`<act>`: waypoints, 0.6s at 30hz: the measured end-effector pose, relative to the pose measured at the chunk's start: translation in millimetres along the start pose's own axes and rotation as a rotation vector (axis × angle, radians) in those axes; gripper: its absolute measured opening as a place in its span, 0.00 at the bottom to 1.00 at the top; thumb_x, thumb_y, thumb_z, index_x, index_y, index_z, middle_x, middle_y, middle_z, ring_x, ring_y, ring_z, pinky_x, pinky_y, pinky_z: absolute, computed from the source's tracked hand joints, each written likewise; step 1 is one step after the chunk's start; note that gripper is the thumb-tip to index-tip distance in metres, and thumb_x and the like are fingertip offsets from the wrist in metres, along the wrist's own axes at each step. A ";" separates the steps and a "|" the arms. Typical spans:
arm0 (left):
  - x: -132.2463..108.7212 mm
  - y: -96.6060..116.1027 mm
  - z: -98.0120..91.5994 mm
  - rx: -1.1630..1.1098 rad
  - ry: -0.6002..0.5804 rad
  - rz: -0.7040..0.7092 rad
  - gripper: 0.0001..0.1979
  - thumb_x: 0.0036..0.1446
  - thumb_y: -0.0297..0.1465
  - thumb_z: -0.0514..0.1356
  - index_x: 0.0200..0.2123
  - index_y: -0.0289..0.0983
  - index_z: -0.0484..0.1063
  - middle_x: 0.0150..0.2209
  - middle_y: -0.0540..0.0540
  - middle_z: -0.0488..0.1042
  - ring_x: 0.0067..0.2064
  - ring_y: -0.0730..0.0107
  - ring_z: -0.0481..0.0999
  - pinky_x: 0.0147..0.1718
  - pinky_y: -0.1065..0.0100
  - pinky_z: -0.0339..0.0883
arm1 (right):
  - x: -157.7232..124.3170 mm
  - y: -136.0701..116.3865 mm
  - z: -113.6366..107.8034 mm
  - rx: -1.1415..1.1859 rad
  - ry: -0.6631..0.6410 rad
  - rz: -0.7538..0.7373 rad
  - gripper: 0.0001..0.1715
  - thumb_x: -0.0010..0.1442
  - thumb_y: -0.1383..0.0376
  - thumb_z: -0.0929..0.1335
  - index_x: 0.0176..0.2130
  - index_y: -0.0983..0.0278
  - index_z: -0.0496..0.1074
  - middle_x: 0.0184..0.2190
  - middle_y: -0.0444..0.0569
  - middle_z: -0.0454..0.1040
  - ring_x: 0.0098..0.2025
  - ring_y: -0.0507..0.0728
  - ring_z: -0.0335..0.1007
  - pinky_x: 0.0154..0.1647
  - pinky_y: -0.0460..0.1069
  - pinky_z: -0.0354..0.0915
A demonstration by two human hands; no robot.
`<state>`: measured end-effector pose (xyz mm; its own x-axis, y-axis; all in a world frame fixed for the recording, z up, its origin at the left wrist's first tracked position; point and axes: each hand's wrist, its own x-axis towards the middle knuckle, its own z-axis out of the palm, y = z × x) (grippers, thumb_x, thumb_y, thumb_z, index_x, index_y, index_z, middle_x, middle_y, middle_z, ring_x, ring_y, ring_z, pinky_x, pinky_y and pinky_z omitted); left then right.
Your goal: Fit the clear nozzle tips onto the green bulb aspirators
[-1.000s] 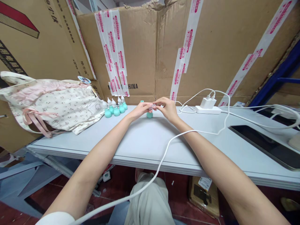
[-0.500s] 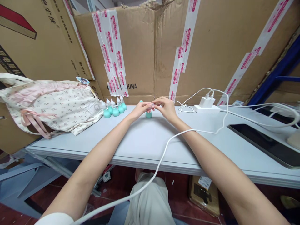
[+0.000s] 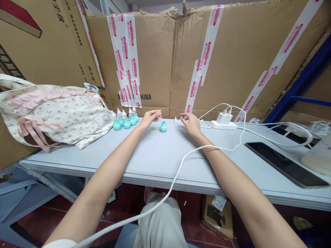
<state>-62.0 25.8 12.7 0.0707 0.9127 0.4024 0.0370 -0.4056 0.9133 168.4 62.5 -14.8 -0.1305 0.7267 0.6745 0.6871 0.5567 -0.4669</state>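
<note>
My left hand (image 3: 149, 119) pinches a small clear plastic piece (image 3: 160, 113) above the table. Partly hidden behind its fingers is a bit of teal. A teal squeeze bulb (image 3: 163, 127) with an open neck stands upright between my hands, touched by neither. My right hand (image 3: 191, 124) has its fingers apart and curved, with nothing seen in them. Just left of those fingers, a small clear nozzle tip (image 3: 175, 120) stands on the table. Several teal bulbs with clear nozzles (image 3: 127, 123) stand grouped left of my left hand.
A floral cloth bag (image 3: 59, 113) lies at the left of the grey table (image 3: 155, 162). On the right are a white charger block (image 3: 224, 121) and a phone (image 3: 286, 164). A white cable (image 3: 181, 163) crosses over my right forearm. Taped cardboard (image 3: 155, 62) walls the back.
My hands have come apart, the right moving to the right and the left slightly left with the clear piece. The teal bulb between them now shows fully.
</note>
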 end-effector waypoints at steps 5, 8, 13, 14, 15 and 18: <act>-0.5 -2.4 0.6 -0.014 -0.006 0.056 0.24 0.49 0.41 0.63 0.44 0.29 0.72 0.31 0.45 0.72 0.30 0.78 0.65 0.33 0.72 0.60 | -3.5 8.4 9.7 -0.168 -0.081 0.016 0.15 0.60 0.66 0.64 0.48 0.61 0.70 0.46 0.52 0.70 0.48 0.62 0.64 0.47 0.55 0.61; 1.3 -1.9 -2.8 -0.016 -0.007 0.084 0.22 0.48 0.40 0.63 0.41 0.28 0.73 0.28 0.47 0.69 0.28 0.79 0.62 0.29 0.73 0.57 | 0.7 6.6 18.4 -0.321 -0.174 0.017 0.19 0.61 0.65 0.63 0.52 0.61 0.66 0.48 0.55 0.68 0.51 0.64 0.61 0.47 0.56 0.60; 5.2 2.0 -6.3 -0.046 -0.036 0.054 0.23 0.48 0.42 0.61 0.40 0.29 0.73 0.26 0.48 0.66 0.25 0.80 0.58 0.23 0.73 0.51 | 26.9 7.3 27.9 -0.635 -0.430 -0.172 0.24 0.60 0.63 0.67 0.55 0.60 0.64 0.49 0.58 0.67 0.53 0.66 0.59 0.50 0.58 0.56; 5.3 3.2 -6.0 -0.049 -0.041 0.041 0.24 0.48 0.43 0.61 0.41 0.30 0.73 0.26 0.49 0.65 0.24 0.80 0.57 0.22 0.73 0.49 | 32.6 7.4 28.9 -0.672 -0.479 -0.198 0.22 0.60 0.63 0.67 0.53 0.60 0.66 0.49 0.57 0.68 0.53 0.65 0.60 0.50 0.58 0.56; 5.2 4.4 -5.5 -0.043 -0.043 0.033 0.25 0.49 0.44 0.60 0.43 0.30 0.72 0.27 0.49 0.64 0.24 0.80 0.57 0.22 0.74 0.48 | 37.5 7.4 29.7 -0.693 -0.516 -0.204 0.19 0.59 0.64 0.67 0.51 0.61 0.68 0.48 0.57 0.69 0.52 0.65 0.62 0.50 0.58 0.55; 5.1 5.1 -3.9 0.021 -0.035 0.059 0.27 0.49 0.45 0.61 0.47 0.33 0.70 0.28 0.49 0.64 0.25 0.80 0.56 0.22 0.74 0.47 | 45.2 7.3 32.8 -0.680 -0.525 -0.193 0.13 0.58 0.69 0.66 0.45 0.64 0.72 0.45 0.55 0.72 0.48 0.62 0.67 0.49 0.55 0.55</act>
<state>-65.3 28.5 19.7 0.1081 0.8849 0.4530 0.0524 -0.4601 0.8863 144.1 112.5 -6.5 -0.4850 0.8290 0.2784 0.8741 0.4502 0.1823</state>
